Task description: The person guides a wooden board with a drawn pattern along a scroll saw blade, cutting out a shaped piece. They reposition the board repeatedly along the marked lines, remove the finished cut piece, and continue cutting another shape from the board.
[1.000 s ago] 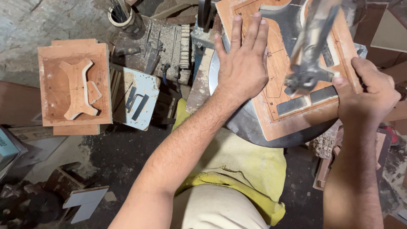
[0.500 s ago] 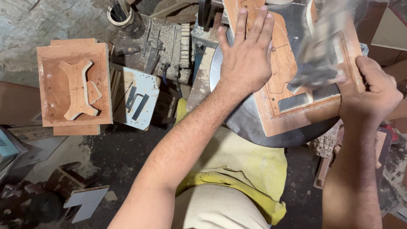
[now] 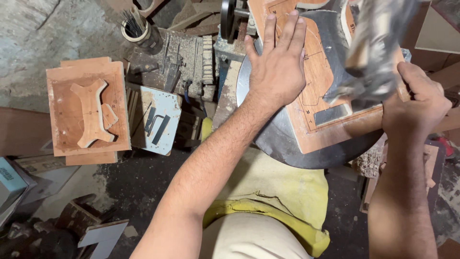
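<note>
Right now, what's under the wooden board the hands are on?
The wooden board lies on a dark round metal table, whose rim shows below it. The left hand lies flat on the board; the right hand grips its edge. The table's centre is covered.

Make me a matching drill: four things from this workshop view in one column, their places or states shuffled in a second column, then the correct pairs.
Things:
1. left hand
2. right hand
3. cut-out wooden shape
4. cup of thin rods

Places or states:
A. lying on a stack of boards at the far left
B. gripping the right edge of the marked wooden board
C. standing upright near the top, behind the dusty machine block
D. pressed flat, fingers spread, on the marked wooden board

Pairs: 1-D, 2-B, 3-A, 4-C
</note>
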Demonstrator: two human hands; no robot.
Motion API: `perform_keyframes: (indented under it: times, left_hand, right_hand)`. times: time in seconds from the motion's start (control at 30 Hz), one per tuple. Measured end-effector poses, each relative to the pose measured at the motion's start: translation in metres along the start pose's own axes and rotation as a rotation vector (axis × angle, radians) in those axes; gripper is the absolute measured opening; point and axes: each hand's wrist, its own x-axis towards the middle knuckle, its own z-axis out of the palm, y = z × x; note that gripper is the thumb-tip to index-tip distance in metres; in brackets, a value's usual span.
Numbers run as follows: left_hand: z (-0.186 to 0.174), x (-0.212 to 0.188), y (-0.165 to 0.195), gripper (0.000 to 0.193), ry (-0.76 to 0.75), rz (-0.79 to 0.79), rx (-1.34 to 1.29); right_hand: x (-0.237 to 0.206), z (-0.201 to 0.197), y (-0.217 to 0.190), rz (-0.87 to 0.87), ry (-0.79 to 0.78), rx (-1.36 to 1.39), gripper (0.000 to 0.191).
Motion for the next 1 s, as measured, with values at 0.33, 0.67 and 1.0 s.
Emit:
perform_keyframes:
  times: [0.33,0.67,1.0]
  left_hand:
    - [0.003,0.005,-0.002,0.060,-0.040,0.004,0.013]
    - [-0.001,0.004,-0.002,0.061,-0.047,-0.011,-0.010]
    - [0.005,0.003,-0.001,0.059,-0.023,-0.011,0.011]
  right_hand:
    - [-0.016,0.004,0.026,0.044,0.024,-0.114,0.035]
    - [-0.040,0.011,-0.031,0.048,0.060,-0.473,0.028]
    - [-0.110,0.037,-0.120,0.356,-0.244,-0.301,0.098]
